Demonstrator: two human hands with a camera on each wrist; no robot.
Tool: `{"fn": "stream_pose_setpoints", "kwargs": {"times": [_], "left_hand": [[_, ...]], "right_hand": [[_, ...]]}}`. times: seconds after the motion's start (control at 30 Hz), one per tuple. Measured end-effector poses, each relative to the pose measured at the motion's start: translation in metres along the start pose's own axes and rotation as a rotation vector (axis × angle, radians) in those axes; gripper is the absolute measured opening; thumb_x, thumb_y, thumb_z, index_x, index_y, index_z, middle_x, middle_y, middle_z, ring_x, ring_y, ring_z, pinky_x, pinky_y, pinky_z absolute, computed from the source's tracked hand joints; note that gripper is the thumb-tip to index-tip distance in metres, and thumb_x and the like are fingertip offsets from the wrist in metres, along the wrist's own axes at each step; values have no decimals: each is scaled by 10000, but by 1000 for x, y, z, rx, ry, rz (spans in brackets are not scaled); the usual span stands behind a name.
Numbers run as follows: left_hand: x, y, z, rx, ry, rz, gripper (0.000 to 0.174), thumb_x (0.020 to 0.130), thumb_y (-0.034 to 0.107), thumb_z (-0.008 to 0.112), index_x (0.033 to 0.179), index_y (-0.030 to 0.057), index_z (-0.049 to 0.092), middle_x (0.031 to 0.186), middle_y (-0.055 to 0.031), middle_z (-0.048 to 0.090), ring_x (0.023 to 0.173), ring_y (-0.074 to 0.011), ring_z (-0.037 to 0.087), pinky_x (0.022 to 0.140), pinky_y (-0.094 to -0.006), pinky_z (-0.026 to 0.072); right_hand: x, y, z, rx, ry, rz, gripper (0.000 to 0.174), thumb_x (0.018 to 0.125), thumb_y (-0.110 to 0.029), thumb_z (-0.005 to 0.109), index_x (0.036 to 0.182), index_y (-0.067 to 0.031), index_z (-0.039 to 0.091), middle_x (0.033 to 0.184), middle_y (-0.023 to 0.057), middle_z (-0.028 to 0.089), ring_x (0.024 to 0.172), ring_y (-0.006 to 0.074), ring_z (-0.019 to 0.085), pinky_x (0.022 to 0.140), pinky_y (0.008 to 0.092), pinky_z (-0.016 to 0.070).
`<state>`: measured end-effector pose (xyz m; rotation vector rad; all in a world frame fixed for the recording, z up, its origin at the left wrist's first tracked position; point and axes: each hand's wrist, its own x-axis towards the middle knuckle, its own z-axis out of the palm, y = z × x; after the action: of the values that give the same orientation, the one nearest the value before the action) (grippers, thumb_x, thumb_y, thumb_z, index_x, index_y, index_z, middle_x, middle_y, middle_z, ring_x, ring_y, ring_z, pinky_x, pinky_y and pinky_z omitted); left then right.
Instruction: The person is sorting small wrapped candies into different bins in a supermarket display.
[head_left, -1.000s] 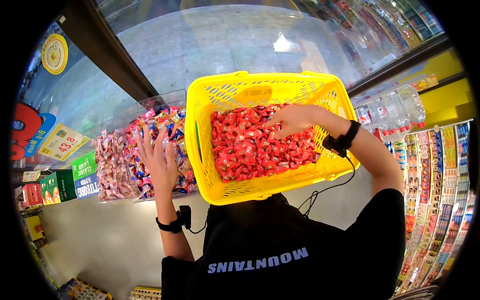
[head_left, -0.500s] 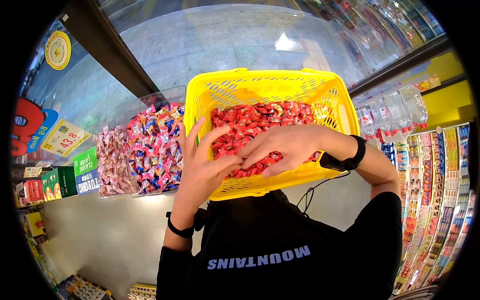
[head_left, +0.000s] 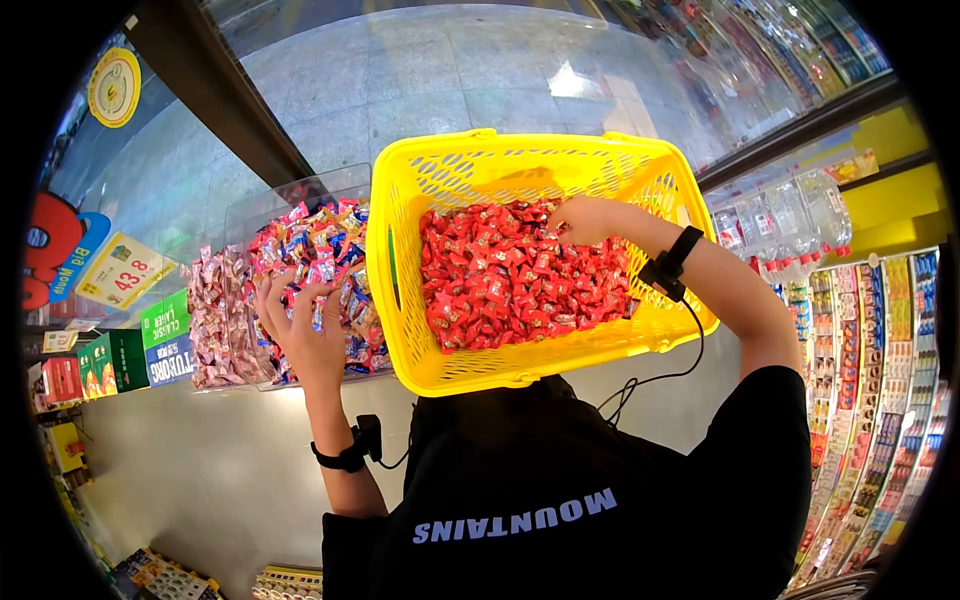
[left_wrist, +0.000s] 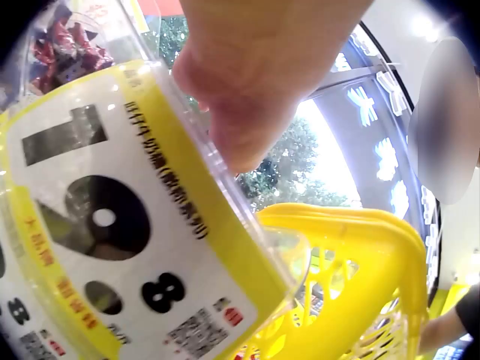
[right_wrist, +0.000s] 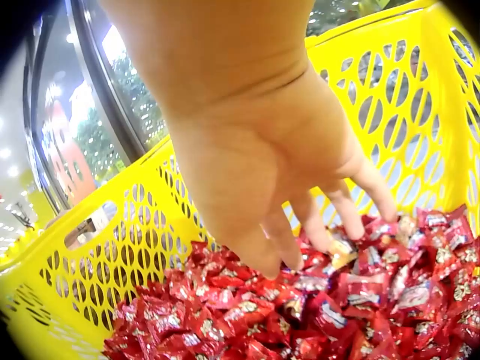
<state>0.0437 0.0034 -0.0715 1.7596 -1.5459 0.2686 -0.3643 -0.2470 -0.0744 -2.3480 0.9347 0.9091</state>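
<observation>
A yellow basket, its sides pierced with holes, holds a thick layer of red-wrapped candies. My right hand reaches inside near the far side. In the right wrist view its fingers point down, spread apart, with the tips at the red candies; a yellowish wrapper lies by them. My left hand is over the clear bin of mixed pink, blue and orange candies left of the basket. Its fingers are spread and bent loosely, tips among the wrappers. The left wrist view hides those fingertips behind the hand and bin.
Pale pink candies fill another clear compartment further left. A yellow-and-white price label is on the bin front. Large clear bottles stand right of the basket, by shelves of small packs. Beer boxes stand at the left.
Half a second ago both hands met over the basket's near left part. Since then my left hand has gone back left to the mixed candies, and my right hand to the far right of the red ones.
</observation>
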Motion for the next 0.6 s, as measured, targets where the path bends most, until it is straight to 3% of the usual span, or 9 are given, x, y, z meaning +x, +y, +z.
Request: {"fn": "stream_pose_setpoints", "kwargs": {"times": [0.2, 0.3, 0.4, 0.5, 0.6], "left_hand": [[-21, -4, 15, 61, -138, -61, 315, 880, 253, 849, 1167, 174, 748, 1566, -137, 482, 1493, -451, 351, 1244, -646, 227], [-19, -4, 16, 76, -103, -44, 312, 884, 236, 843, 1175, 177, 747, 1564, -140, 483, 1491, -451, 351, 1241, -654, 224], [-18, -3, 14, 72, -135, -58, 319, 892, 181, 827, 1199, 139, 750, 1587, -169, 483, 1512, -450, 331, 1246, -598, 254], [-17, -2, 14, 74, -128, -42, 303, 896, 170, 821, 1190, 135, 753, 1584, -167, 487, 1514, -445, 331, 1244, -596, 258], [-14, -1, 15, 26, -82, -22, 288, 880, 177, 834, 1157, 155, 757, 1560, -143, 489, 1488, -437, 358, 1240, -625, 240]], "right_hand": [[-1, -16, 50, -172, 464, 139, 448, 842, -168, 709, 1289, -176, 740, 1374, 162, 619, 1260, 415, 615, 1036, 518, 544], [5, -20, 61, -110, 557, 167, 436, 850, -152, 700, 1274, -233, 767, 1389, 199, 559, 1323, 462, 535, 1035, 620, 522], [5, -18, 62, -98, 569, 159, 348, 850, -151, 697, 1180, -211, 792, 1435, 200, 512, 1360, 471, 492, 1011, 659, 514], [9, -6, 61, -5, 545, 117, 213, 850, -168, 703, 1032, -179, 813, 1400, 198, 539, 1340, 481, 508, 997, 649, 522], [11, -7, 58, 35, 527, 174, 203, 792, -161, 759, 982, -153, 833, 1340, 180, 614, 1322, 411, 544, 1073, 504, 508]]}}
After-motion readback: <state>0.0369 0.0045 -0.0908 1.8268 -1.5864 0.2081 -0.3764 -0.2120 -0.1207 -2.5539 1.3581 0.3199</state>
